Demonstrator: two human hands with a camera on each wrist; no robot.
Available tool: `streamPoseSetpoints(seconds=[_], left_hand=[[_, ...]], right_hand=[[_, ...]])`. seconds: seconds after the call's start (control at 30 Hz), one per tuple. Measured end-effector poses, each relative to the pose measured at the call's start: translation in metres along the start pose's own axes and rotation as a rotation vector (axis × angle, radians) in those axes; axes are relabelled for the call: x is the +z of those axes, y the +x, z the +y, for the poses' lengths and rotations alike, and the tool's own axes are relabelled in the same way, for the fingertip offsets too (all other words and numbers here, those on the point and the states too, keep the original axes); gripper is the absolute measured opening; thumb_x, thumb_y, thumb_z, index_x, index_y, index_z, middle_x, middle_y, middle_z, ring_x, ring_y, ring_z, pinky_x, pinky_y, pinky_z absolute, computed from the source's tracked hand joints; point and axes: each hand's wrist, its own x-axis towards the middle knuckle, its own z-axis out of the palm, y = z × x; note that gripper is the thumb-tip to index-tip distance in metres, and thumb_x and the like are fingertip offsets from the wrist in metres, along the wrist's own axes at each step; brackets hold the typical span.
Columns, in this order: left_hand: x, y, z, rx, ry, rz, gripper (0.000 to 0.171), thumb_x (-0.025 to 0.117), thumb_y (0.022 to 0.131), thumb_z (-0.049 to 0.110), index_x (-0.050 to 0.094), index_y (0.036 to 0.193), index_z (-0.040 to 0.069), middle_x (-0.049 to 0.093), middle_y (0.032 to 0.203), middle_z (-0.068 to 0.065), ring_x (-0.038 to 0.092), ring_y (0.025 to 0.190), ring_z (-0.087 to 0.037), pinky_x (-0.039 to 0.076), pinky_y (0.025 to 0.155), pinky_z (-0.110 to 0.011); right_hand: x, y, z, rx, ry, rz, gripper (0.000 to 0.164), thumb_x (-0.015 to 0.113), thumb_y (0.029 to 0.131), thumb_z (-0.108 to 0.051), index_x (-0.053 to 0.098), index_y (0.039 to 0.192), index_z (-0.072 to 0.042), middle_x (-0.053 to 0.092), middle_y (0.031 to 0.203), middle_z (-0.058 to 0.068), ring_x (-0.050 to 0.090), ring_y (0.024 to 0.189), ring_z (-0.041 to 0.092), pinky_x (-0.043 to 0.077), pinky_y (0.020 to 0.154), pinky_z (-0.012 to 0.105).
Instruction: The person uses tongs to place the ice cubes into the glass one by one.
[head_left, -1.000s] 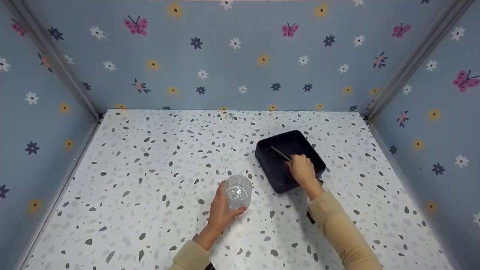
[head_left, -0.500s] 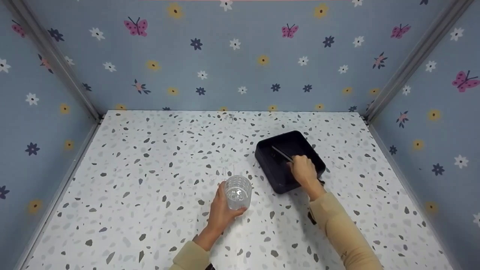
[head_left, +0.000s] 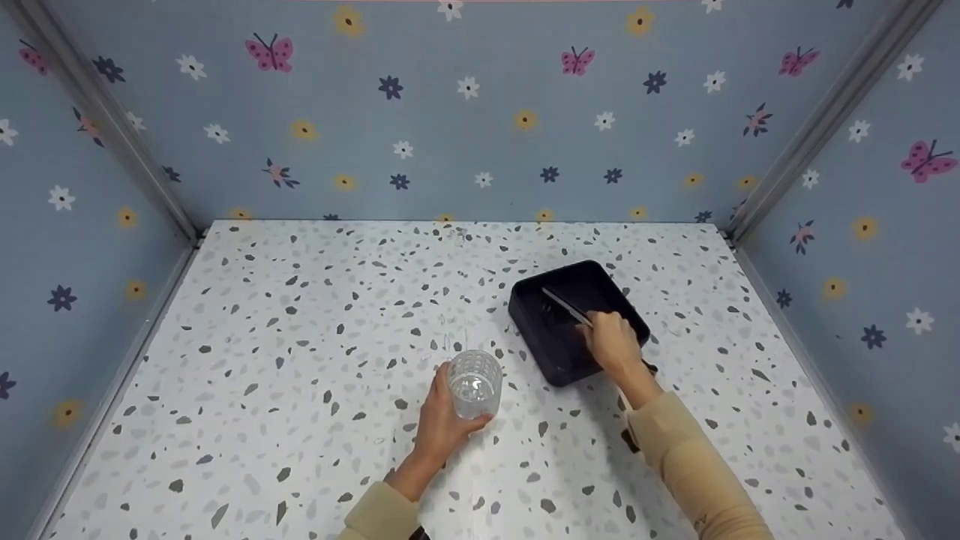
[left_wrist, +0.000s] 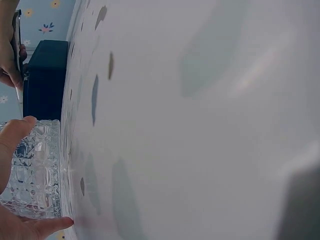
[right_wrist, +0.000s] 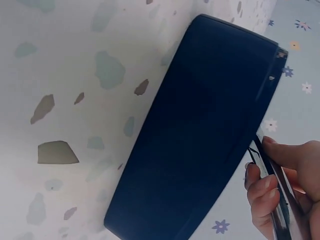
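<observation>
My left hand (head_left: 439, 431) holds a clear patterned glass (head_left: 475, 397) on the table, thumb on the near side and fingers round the left. In the left wrist view its cut-glass wall (left_wrist: 37, 175) shows between thumb and fingers. My right hand (head_left: 613, 346) grips slim metal tongs (head_left: 566, 306) over a dark square box (head_left: 534, 341). Their tips reach down into the box, close to small yellowish bits (head_left: 547, 307). In the right wrist view, thumb and curled fingers clasp the tongs (right_wrist: 281, 200) at the rim; the box's outer wall (right_wrist: 190, 125) hides the tips.
The white speckled tabletop (head_left: 300, 375) is bounded by a blue flowered back wall (head_left: 450, 112) and side walls. The box stands to the right of the glass, with a gap of table between them.
The right hand and forearm have shifted slightly right, and the tongs' angle has changed a little inside the box. The left hand and glass stay in place.
</observation>
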Motion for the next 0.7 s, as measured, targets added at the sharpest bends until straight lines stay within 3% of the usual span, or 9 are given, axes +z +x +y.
streamPoseSetpoints(seconds=[0.5,0.7], left_hand=[[0.000,0.001,-0.001,0.016,0.007,0.010,0.099,0.084,0.051,0.022,0.026,0.128,0.001,0.043,0.121,-0.024,0.049,0.105,-0.037,0.041,0.089,-0.042],[0.000,0.000,-0.001,0.025,0.003,0.016,0.098,0.085,0.051,0.022,0.027,0.128,0.001,0.043,0.121,-0.026,0.049,0.104,-0.039,0.042,0.087,-0.044]], right_hand=[[-0.020,-0.014,-0.009,-0.080,0.047,0.079,0.019,0.064,0.081,-0.022,0.063,0.086,-0.003,0.062,0.075,0.024,0.059,0.064,0.042,0.045,0.049,0.049],[-0.029,-0.023,-0.017,-0.143,0.085,0.116,0.016,0.064,0.081,-0.020,0.061,0.084,-0.005,0.060,0.065,0.017,0.058,0.056,0.035,0.044,0.045,0.044]])
